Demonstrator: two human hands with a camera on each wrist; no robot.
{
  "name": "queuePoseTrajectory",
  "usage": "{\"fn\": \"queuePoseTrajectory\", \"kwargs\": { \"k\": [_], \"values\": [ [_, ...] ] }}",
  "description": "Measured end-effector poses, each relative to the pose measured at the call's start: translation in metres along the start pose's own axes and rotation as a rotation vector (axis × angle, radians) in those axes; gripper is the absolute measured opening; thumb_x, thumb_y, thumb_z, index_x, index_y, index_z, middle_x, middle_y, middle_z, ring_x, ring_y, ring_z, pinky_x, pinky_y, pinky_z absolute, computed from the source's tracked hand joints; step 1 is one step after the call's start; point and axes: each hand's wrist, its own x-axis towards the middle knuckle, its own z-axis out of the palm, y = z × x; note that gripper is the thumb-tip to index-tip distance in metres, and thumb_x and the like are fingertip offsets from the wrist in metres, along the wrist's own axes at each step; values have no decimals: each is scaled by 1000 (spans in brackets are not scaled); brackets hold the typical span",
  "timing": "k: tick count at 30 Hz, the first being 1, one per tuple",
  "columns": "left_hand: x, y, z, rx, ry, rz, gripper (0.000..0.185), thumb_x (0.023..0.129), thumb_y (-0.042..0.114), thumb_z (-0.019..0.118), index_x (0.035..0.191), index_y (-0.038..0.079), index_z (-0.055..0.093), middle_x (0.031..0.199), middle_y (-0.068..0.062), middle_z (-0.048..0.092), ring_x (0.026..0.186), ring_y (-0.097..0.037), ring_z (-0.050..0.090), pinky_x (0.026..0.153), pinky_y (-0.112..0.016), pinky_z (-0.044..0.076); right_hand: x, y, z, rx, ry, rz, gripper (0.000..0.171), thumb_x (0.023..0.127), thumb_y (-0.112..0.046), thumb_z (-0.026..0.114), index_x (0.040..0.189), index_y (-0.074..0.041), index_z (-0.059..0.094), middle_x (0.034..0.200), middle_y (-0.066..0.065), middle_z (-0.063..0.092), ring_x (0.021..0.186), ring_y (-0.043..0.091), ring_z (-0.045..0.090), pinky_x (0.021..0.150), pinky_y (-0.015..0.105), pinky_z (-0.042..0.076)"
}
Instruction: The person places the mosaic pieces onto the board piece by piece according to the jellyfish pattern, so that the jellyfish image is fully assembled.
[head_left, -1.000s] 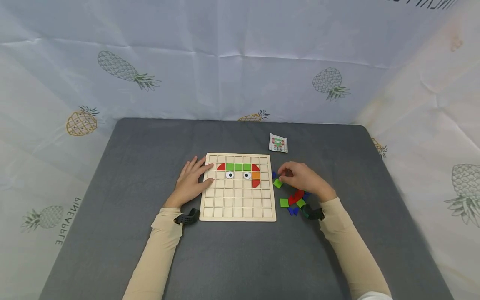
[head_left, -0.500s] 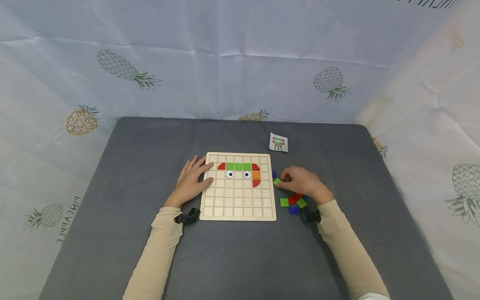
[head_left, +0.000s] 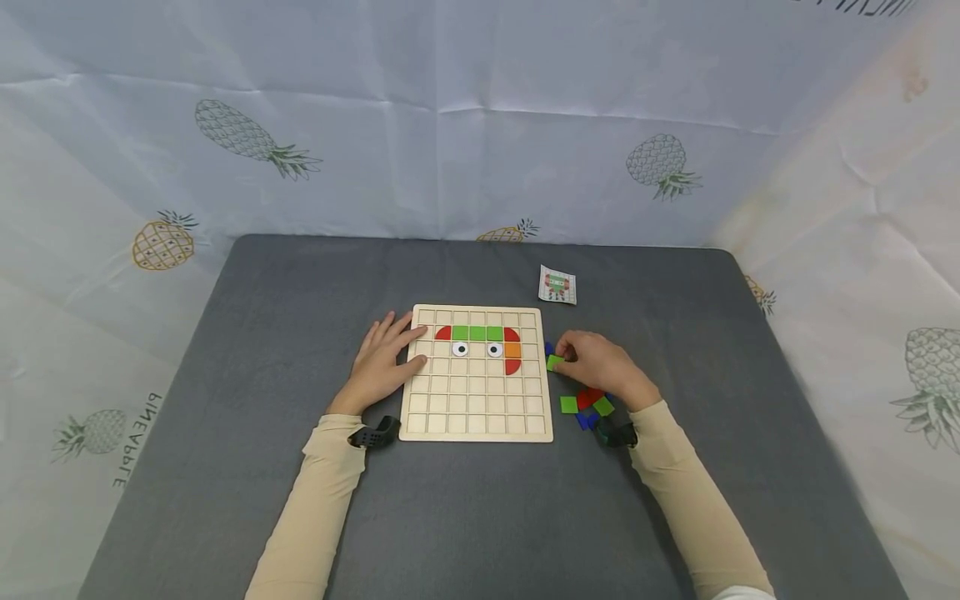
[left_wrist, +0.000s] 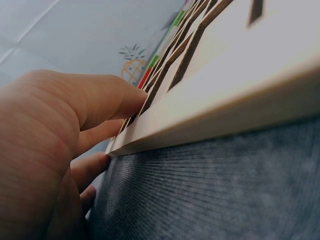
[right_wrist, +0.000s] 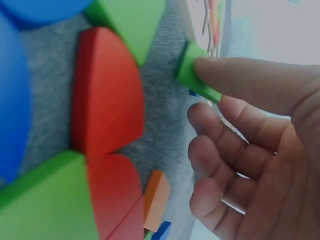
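A person in cream sleeves sits at a grey table (head_left: 285,517), both hands at a wooden grid board (head_left: 477,417). The left hand (head_left: 381,364) lies flat with fingers (left_wrist: 107,102) straight and relaxed, their tips resting on the board's left edge and gripping nothing; the left wrist view shows the fingers laid over the pale rim of the board (left_wrist: 240,107) where it meets the grey surface.

The right hand (head_left: 600,364) sits just beside the board's right edge, its fingers curled and pinching a small green square tile (head_left: 554,362). In the right wrist view the fingertip (right_wrist: 235,80) presses on the green tile (right_wrist: 196,74), which is tilted up off the table.

On the board, the second row carries a red quarter-round piece (head_left: 443,333), a green strip (head_left: 477,333) of three squares and another red corner piece (head_left: 512,334). Below these sit two googly-eye tiles (head_left: 460,350), an orange square (head_left: 512,351) and a red quarter-round (head_left: 512,366).

A loose heap of pieces (head_left: 588,403) in green, red and blue lies on the table near the right wrist, close up in the right wrist view as red half-rounds (right_wrist: 107,95), green blocks and blue shapes. A small pattern card (head_left: 557,285) lies beyond the board's far right corner. White sheeting printed with pineapples (head_left: 247,137) hangs behind and around the table.
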Motion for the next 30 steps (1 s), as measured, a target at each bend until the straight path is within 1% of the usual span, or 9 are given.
{"fn": "queuePoseTrajectory", "kwargs": {
  "k": [4,6,12,14,16,19,22,25,30],
  "values": [
    [-1,1,0,-2,-3,6,57,98,30,64,151,17,50,168,-11,27,160,-34,6,131,-51,-3,1,0,-5,78,31,-33,16,94,-22,73,99,-8,69,90,6,68,74,17,57,66,28,53],
    [-1,1,-1,-3,-2,6,57,98,29,64,151,17,50,168,-11,27,160,-34,6,131,-51,-3,1,-1,-9,117,47,-45,15,94,-22,73,98,-8,69,89,6,68,75,17,58,67,28,53],
    [-2,2,-1,-7,-2,-9,58,97,29,65,151,16,50,169,-11,26,160,-33,6,131,-51,-3,3,-7,-18,203,44,-102,10,97,-18,70,102,-10,69,93,5,70,82,17,62,73,32,57],
    [-2,2,-1,-8,-4,-14,58,97,29,65,151,16,50,169,-11,26,160,-33,6,131,-51,-3,5,-11,-19,210,42,-121,12,98,-16,68,107,-9,70,96,6,71,84,17,63,77,33,58],
    [-2,2,-1,-9,-5,-16,58,97,29,65,151,16,50,169,-11,26,160,-33,6,131,-51,-3,7,-17,-20,204,47,-136,18,99,-15,67,113,-6,70,99,7,71,86,17,63,80,35,58],
    [-2,2,-1,-11,-6,-10,58,97,29,65,152,17,50,169,-11,26,160,-33,5,131,-52,-3,11,-24,-20,204,61,-157,21,99,-15,66,117,-5,70,103,8,71,89,18,64,82,37,58],
    [-2,2,-1,-14,-7,-2,58,98,29,65,152,17,50,169,-11,25,160,-34,5,131,-52,-3,15,-31,-20,218,69,-175,16,98,-15,67,111,-8,73,103,7,73,89,18,64,82,37,58],
    [-2,1,-1,-12,-6,3,58,98,29,65,152,17,50,169,-11,25,160,-34,5,131,-52,-3,19,-36,-19,224,73,-193,13,97,-15,68,108,-10,74,103,5,72,87,18,62,78,34,55],
    [-1,2,-2,-9,-5,3,58,97,30,65,152,18,50,169,-11,25,160,-33,5,131,-51,-3,26,-46,-17,226,77,-228,14,98,-15,68,109,-8,73,99,4,69,85,19,58,74,32,52]
  ]
}}
